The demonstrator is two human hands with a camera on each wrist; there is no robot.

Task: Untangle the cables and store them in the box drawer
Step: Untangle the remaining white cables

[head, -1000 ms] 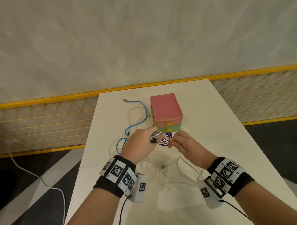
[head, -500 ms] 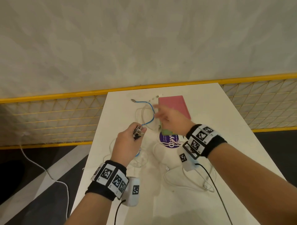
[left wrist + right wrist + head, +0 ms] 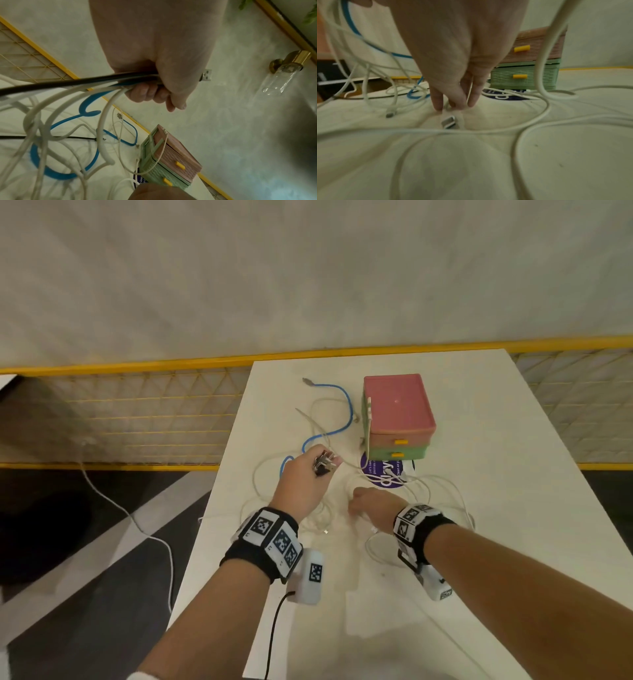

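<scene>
A two-drawer box (image 3: 397,405), pink over green with yellow handles, stands at the table's far middle with both drawers closed. My left hand (image 3: 323,467) is raised in front of it and grips a bundle of cable ends (image 3: 120,81): black, white and blue, with a USB plug (image 3: 206,75) sticking out. A blue cable (image 3: 342,405) and several white cables (image 3: 428,491) lie tangled on the table. My right hand (image 3: 453,105) reaches down and pinches a white cable's plug (image 3: 449,121) on the tabletop. One thin white cable (image 3: 164,142) hangs over the box's left side.
A purple round sticker (image 3: 383,474) lies just in front of the box. The white table (image 3: 513,474) has its left edge close to my left hand. A yellow mesh fence (image 3: 137,412) runs behind the table, and a white cord (image 3: 137,525) trails on the floor at left.
My right hand left the cable ends, reached out beside the box, then came back down to a white plug on the table. The left hand keeps its bundle.
</scene>
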